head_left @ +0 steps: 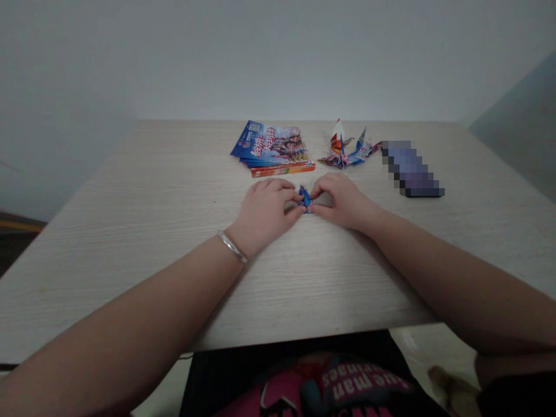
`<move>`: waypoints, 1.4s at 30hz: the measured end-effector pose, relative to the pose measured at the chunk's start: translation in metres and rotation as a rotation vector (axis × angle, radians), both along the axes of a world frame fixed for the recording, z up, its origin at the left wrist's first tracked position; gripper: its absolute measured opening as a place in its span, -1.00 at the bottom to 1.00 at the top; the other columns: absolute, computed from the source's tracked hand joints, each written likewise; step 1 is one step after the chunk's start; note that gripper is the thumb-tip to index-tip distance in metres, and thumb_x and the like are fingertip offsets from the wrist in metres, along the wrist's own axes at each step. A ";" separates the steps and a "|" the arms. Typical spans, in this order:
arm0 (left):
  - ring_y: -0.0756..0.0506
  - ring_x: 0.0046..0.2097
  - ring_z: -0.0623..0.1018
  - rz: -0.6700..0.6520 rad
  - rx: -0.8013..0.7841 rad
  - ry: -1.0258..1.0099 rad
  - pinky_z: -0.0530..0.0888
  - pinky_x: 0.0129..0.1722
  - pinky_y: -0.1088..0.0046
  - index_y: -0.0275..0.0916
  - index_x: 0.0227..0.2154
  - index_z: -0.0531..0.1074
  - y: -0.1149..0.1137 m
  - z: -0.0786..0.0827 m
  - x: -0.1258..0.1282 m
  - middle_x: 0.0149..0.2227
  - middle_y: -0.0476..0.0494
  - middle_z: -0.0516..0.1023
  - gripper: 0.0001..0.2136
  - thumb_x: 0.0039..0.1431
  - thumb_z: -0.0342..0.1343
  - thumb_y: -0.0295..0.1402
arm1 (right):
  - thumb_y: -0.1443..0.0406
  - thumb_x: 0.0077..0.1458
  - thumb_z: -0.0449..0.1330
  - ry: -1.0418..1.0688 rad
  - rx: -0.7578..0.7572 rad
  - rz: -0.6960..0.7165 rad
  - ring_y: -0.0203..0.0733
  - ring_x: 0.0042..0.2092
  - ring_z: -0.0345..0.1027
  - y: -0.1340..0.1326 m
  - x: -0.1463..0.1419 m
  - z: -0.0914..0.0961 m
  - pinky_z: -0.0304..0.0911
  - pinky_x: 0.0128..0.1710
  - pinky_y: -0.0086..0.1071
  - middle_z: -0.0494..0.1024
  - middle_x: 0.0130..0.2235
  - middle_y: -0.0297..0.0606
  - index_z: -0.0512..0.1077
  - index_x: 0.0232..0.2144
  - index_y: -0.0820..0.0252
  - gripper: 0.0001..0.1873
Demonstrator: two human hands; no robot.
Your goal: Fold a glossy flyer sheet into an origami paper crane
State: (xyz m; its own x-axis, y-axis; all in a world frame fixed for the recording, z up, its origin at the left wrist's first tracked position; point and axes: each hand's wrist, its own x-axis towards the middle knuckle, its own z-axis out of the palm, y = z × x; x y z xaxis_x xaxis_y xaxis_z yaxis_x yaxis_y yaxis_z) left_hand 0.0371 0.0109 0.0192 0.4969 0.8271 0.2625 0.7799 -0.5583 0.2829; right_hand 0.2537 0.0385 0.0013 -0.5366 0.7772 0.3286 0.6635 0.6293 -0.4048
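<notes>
A small piece of folded blue paper (pixel 306 198), with a pointed tip facing away from me, is pinched between my two hands just above the table. My left hand (pixel 270 209), with a silver bangle at the wrist, grips its left side between thumb and fingers. On the right side, my right hand (pixel 341 200) pinches the paper the same way. Fingertips cover parts of its edges. Just beyond my hands lie several folded paper cranes (pixel 345 153) in blue, red and white print.
A fanned stack of printed blue leaflets (pixel 273 145) lies at the back, with orange-edged sheets (pixel 284 170) along its near side. Right of the cranes rests a dark phone-like rectangle (pixel 410 168), blurred by pixels. The pale wooden table (pixel 152 191) meets a wall behind.
</notes>
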 end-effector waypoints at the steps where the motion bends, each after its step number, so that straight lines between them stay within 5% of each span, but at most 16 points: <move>1: -0.27 0.14 0.49 0.017 -0.003 0.000 0.37 0.21 0.09 -0.25 -0.11 0.60 0.000 -0.001 0.000 0.08 -0.23 0.56 -0.73 0.30 0.15 -0.19 | 0.19 0.09 0.32 -0.012 -0.005 -0.004 -0.03 -0.13 0.39 0.000 0.000 0.000 0.21 -0.06 -0.18 0.57 -0.23 -0.18 0.44 -0.35 0.13 -0.82; 8: -0.32 0.19 0.44 0.031 -0.020 0.011 0.27 0.25 0.00 -0.24 -0.07 0.55 0.000 -0.003 0.001 0.13 -0.25 0.52 -0.73 0.29 0.13 -0.22 | 0.16 0.14 0.29 -0.168 0.002 -0.040 0.09 -0.03 0.38 -0.005 -0.002 0.006 0.12 0.05 -0.04 0.55 -0.18 -0.13 0.46 -0.31 0.15 -0.82; 15: -0.32 0.20 0.43 -0.003 -0.025 0.000 0.26 0.25 0.02 -0.23 -0.04 0.53 0.001 -0.002 0.001 0.14 -0.25 0.50 -0.70 0.28 0.13 -0.18 | 0.19 0.15 0.25 -0.071 0.006 0.030 0.01 -0.09 0.37 -0.002 0.003 0.004 0.20 -0.02 -0.14 0.53 -0.23 -0.15 0.45 -0.35 0.16 -0.85; 21: -0.32 0.22 0.41 0.029 -0.049 -0.006 0.23 0.28 -0.01 -0.19 0.01 0.50 0.000 -0.001 0.003 0.15 -0.24 0.48 -0.67 0.24 0.17 -0.20 | 0.17 0.11 0.30 -0.121 0.002 -0.088 0.09 -0.01 0.39 -0.006 0.000 0.008 0.14 0.12 0.02 0.57 -0.11 -0.12 0.48 -0.24 0.14 -0.79; 25: -0.34 0.23 0.40 0.088 -0.035 -0.030 0.20 0.32 -0.02 -0.33 0.13 0.43 0.000 -0.003 0.003 0.16 -0.35 0.46 -0.51 0.23 0.16 -0.15 | 0.13 0.07 0.35 -0.049 0.018 -0.076 0.11 0.07 0.38 -0.003 0.004 0.003 0.21 0.13 0.00 0.56 -0.03 -0.03 0.51 -0.15 0.18 -0.66; 30: -0.32 0.26 0.39 0.057 -0.044 -0.039 0.18 0.34 -0.04 -0.28 0.12 0.47 0.002 -0.002 0.001 0.20 -0.33 0.46 -0.57 0.27 0.10 -0.18 | 0.15 0.06 0.34 0.064 0.038 -0.045 0.07 0.03 0.43 0.002 0.006 -0.003 0.26 0.11 -0.03 0.59 -0.07 -0.06 0.56 -0.19 0.15 -0.72; 35: -0.29 0.24 0.43 0.009 -0.128 -0.173 0.27 0.30 0.02 -0.23 0.06 0.48 0.005 0.005 -0.003 0.12 -0.23 0.56 -0.60 0.16 0.22 -0.28 | 0.15 0.04 0.34 0.117 -0.027 -0.033 0.06 0.04 0.46 0.003 0.002 0.001 0.25 0.13 -0.03 0.62 -0.05 -0.10 0.58 -0.22 0.13 -0.73; 42: -0.09 -0.07 0.61 -0.084 -0.311 -0.523 0.50 0.07 0.23 -0.22 0.05 0.39 0.002 0.002 -0.002 -0.12 -0.14 0.62 -0.65 0.19 0.11 -0.48 | 0.25 0.10 0.27 0.150 -0.183 0.021 -0.10 -0.19 0.44 0.002 0.002 0.010 0.28 -0.05 -0.18 0.61 -0.30 -0.24 0.49 -0.41 0.15 -0.90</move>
